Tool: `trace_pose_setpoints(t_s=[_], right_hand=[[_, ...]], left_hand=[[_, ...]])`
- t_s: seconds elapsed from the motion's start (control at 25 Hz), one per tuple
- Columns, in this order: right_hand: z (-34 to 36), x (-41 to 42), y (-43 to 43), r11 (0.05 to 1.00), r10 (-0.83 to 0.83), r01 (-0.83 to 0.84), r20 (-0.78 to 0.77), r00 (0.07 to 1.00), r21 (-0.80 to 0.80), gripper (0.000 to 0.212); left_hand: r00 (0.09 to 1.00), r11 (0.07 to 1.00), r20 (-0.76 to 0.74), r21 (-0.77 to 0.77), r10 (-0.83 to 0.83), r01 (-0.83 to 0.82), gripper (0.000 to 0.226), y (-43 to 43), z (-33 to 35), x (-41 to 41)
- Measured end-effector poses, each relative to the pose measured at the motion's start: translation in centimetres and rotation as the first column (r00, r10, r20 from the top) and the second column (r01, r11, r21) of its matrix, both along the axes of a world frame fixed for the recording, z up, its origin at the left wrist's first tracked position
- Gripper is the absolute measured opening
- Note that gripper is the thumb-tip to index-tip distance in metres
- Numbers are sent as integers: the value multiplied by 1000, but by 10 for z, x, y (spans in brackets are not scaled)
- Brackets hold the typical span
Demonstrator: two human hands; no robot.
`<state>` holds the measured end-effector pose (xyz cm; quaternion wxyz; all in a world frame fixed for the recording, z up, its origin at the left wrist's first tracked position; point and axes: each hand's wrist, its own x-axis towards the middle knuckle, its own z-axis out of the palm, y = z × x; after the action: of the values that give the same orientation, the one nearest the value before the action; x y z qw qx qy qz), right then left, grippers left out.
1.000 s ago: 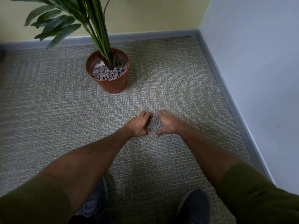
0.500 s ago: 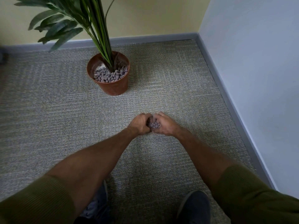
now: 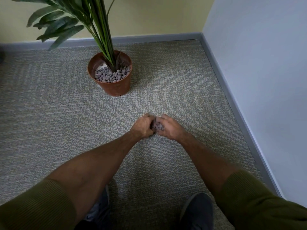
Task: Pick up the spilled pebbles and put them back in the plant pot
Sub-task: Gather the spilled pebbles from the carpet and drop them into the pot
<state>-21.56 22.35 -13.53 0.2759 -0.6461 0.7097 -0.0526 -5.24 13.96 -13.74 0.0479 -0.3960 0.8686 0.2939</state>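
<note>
Bare carpet (image 3: 166,100) all round the plant pot (image 3: 116,87); stems (image 3: 106,47) at its middle, leaves (image 3: 59,29) overhead left, wall (image 3: 257,72) right.

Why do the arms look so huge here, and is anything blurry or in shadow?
Head view: the wide-angle lens swells the near sleeves and slightly bows the skirting board. The light is soft and even, without glare, with only faint shadow beside the plant pot and under the forearms. The leaves look slightly soft, while the pebbles cupped between left hand and right hand are fairly clear.
</note>
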Motion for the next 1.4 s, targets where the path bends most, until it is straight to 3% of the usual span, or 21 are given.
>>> trace_pose_setpoints(t_s=[0.32,0.44,0.6,0.92,1.08,1.16,1.4], right_hand=[[1,-4,0,994,62,-70,-87,994,-89,18],[2,4,-1,994,26,-37,-104,994,-107,12],[-2,5,-9,981,-172,170,-16,985,-93,10],[0,-13,-12,937,-345,349,131,929,-8,11],[15,-17,-20,895,-420,445,290,860,-23,2],[28,-16,-29,860,-472,510,372,799,-3,9],[89,-3,-86,853,-428,519,490,760,-59,10]], left_hand=[[999,1000,-28,-7,-24,24,9,0,6,-2],[999,999,-35,-14,29,-29,6,5,5,-2],[992,995,-76,3,103,-103,13,7,4,-3],[980,988,-133,71,146,-137,14,-2,14,2],[972,987,-173,20,161,-160,12,-17,32,7],[961,980,-191,16,199,-200,13,-31,49,11],[931,944,-304,-191,203,-268,13,-91,115,44]])
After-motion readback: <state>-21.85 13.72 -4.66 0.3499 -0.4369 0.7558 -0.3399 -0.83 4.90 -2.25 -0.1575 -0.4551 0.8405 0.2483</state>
